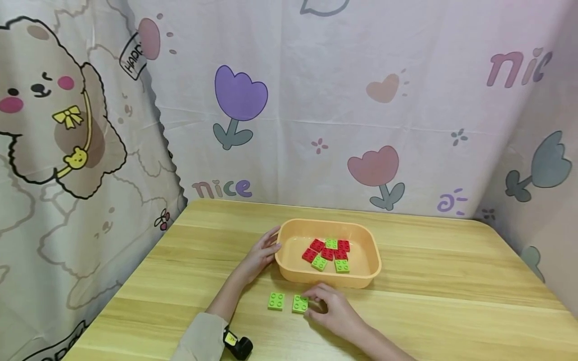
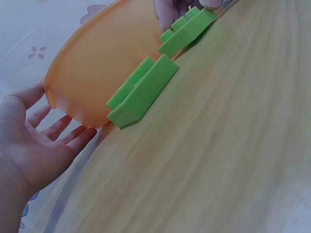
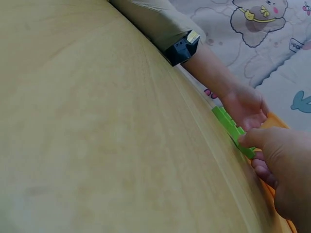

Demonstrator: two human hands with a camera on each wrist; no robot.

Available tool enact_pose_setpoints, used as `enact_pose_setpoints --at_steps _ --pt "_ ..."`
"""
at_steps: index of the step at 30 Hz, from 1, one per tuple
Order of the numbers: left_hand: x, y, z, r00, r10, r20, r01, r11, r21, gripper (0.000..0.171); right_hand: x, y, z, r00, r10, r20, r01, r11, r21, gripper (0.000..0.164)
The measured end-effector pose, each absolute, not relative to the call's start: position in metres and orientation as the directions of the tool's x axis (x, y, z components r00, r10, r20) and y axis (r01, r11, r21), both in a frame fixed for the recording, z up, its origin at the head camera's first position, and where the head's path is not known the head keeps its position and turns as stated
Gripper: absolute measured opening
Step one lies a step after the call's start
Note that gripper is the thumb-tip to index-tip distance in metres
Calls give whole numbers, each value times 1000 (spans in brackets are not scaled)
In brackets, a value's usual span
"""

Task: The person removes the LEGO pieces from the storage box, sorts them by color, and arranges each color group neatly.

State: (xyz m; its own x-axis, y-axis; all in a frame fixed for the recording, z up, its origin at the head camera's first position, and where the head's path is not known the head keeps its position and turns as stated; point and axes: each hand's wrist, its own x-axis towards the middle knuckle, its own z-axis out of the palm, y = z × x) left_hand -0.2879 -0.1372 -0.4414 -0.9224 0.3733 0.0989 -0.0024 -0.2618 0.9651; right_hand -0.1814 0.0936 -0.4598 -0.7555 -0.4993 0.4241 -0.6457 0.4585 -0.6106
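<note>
Two green toy building bricks are near the front of an orange plastic basin (image 1: 289, 275) on the table. My right hand (image 1: 334, 311) pinches the right green brick (image 1: 299, 304) between thumb and fingers at its right end. That brick (image 2: 187, 33) looks slightly tilted in the left wrist view, with a dark shadow beneath. The left green brick (image 1: 276, 301) lies flat, studs up, with no hand on it. My left hand (image 1: 259, 258) touches the basin's left side, its fingers fairly straight (image 2: 41, 145). Inside the basin lie several red bricks (image 1: 327, 254) and three green bricks (image 1: 341, 266).
The wooden table (image 1: 451, 281) extends on both sides of the basin. A printed curtain (image 1: 298, 100) hangs behind it and at the sides. A black wrist device (image 1: 238, 346) sits at the left sleeve's cuff.
</note>
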Motion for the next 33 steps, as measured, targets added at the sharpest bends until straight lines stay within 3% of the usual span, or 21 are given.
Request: enact_pose_setpoints --at_steps 23,33 --pt "-287 -138 -440 -932 358 62 -34 -257 966 58 -182 90 -460 -733 -508 453 -677 474 -563 28" --pt "-288 -138 -440 -929 364 64 -36 -261 965 58 -182 91 -460 -755 -508 414 -649 492 -581 29"
